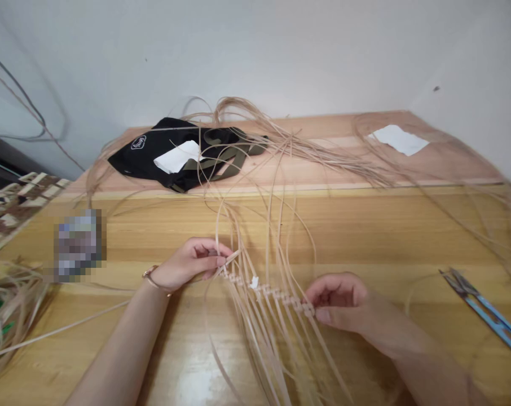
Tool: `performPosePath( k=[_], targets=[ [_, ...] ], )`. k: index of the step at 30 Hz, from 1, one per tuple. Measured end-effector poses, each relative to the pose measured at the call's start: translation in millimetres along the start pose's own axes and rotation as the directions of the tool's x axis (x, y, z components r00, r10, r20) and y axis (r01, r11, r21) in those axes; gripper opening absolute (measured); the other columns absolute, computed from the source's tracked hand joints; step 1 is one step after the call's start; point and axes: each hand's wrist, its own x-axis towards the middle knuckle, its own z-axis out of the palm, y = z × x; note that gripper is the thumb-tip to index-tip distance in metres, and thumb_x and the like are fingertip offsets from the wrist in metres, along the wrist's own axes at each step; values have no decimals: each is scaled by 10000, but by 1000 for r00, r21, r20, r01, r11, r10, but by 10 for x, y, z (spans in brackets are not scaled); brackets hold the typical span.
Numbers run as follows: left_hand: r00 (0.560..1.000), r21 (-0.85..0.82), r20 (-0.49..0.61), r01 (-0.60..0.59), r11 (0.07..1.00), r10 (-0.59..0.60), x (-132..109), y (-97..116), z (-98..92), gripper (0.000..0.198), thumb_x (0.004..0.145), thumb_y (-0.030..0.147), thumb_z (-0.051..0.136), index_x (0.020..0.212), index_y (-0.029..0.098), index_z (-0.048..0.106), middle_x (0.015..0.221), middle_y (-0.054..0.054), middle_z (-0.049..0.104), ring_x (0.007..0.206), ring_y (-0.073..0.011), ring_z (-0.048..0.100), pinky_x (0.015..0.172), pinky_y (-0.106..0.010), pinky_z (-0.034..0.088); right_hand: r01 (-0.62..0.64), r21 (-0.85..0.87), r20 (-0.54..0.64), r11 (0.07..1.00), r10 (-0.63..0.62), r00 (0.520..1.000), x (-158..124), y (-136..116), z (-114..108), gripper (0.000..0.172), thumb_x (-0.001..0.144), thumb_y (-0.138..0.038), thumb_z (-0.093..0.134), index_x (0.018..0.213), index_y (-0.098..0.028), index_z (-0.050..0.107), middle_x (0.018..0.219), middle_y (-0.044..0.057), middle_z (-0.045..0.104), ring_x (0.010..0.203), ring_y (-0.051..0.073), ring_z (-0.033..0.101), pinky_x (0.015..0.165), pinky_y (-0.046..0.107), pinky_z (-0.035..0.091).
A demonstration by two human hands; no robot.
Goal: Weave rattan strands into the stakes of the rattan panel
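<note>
A narrow woven strip of pale rattan strands (276, 293) runs between my two hands, slanting down to the right. Long loose strands fan out from it, away from me and toward me. My left hand (202, 259) is closed in a pinch at the strip's left end, with thumb and fingers on a strand there. At the right end, my right hand (342, 299) grips the last crossings between thumb and forefinger. A small white tag (254, 282) sits on the strip, left of its middle. The strip's underside is hidden.
Behind lie a black bag (149, 152) with a white paper (179, 157), a bundle of strands (323, 152) and another white paper (399, 139). Blue-handled scissors (486, 310) rest at right. A blurred-out object (78, 245) and more strands (14, 316) are at left on the wooden table (162, 220).
</note>
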Motion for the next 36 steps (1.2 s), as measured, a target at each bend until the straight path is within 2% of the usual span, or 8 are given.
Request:
performPosePath(
  k=[36],
  targets=[
    [1000,3,-4,12,1000,-12,-2,-20,-13,175,700,238,586,824,117,606,492,25,507,390,-19,348,371,-136,254,-8,18,11,1000,8,1000,-13,7,-20,128,650,-208,673,764,-179,623,670,-37,599,609,43,519,571,144,394]
  ],
)
